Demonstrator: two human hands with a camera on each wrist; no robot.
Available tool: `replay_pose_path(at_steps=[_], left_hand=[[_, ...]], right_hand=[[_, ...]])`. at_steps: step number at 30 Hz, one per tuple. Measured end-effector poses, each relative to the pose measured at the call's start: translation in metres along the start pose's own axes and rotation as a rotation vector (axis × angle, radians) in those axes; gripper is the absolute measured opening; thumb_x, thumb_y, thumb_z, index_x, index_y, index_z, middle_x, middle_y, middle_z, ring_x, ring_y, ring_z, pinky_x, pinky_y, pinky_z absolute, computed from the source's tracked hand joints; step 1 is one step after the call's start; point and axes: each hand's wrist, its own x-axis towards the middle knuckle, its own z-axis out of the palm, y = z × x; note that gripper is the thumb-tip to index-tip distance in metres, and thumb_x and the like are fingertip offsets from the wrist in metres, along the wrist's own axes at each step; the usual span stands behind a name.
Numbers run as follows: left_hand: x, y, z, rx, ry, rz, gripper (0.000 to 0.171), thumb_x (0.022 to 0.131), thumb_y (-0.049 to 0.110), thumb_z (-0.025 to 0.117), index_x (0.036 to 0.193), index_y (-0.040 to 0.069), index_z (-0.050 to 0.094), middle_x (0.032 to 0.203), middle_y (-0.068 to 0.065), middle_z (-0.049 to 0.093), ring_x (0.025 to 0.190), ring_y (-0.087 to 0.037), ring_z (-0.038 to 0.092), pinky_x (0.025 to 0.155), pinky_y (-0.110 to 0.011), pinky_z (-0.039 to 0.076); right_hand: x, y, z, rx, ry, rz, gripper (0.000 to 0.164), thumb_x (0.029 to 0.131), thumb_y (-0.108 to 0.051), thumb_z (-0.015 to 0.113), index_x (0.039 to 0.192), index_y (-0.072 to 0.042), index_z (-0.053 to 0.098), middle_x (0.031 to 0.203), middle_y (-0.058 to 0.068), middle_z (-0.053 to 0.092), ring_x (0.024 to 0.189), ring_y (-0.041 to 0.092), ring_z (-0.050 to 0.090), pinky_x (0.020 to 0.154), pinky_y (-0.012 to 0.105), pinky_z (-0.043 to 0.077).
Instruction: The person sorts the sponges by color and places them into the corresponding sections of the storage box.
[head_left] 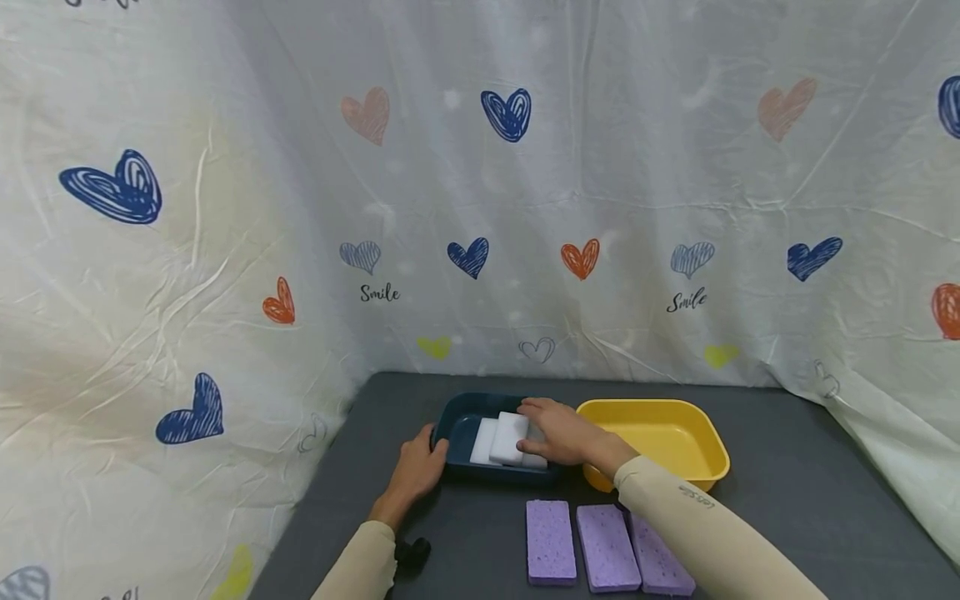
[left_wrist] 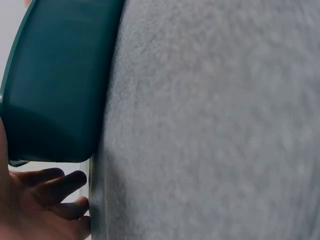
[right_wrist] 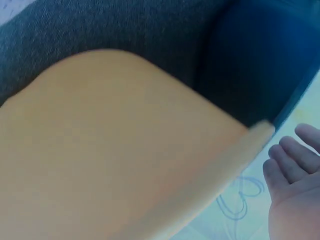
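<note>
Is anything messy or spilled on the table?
One white sponge in the dark teal tub sits partly on top of the one beside it, so it looks a bit messy. I see nothing spilled or broken.

A pale curtain [head_left: 637, 167] printed with coloured hearts [head_left: 193, 412] hangs behind the dark grey tabletop [head_left: 472, 546].

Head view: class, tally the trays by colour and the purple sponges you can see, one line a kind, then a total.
Dark blue-green tray: 1
Yellow tray: 1
Purple sponges: 3, one partly hidden by the right sleeve
Total: 5
</note>
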Motion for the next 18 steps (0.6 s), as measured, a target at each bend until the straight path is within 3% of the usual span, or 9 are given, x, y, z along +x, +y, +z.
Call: replay_pose_path(at_steps=[12, 18], left_hand=[[-0.002, -0.003, -0.006, -0.077, 0.004, 0.010, 0.062, 0.114, 0.037, 0.055, 0.164, 0.002, 0.045, 0.156, -0.029, 0.058, 0.143, -0.048, 0.059, 0.117, -0.067, 0.046], [0.000, -0.002, -0.012, -0.084, 0.057, 0.056, 0.065, 0.111, 0.036, 0.060, 0.165, 0.005, 0.044, 0.164, -0.028, 0.051, 0.151, -0.049, 0.050, 0.123, -0.068, 0.040]], right_hand=[[-0.011, 0.015, -0.019, 0.045, 0.091, 0.016, 0.064, 0.110, -0.039, 0.065, 0.159, 0.002, 0.052, 0.167, 0.023, 0.050, 0.153, 0.042, 0.050, 0.125, 0.062, 0.042], [-0.022, 0.028, -0.024, 0.041, 0.120, 0.070, 0.065, 0.110, -0.038, 0.065, 0.160, 0.001, 0.051, 0.167, 0.023, 0.049, 0.154, 0.043, 0.047, 0.126, 0.063, 0.039]])
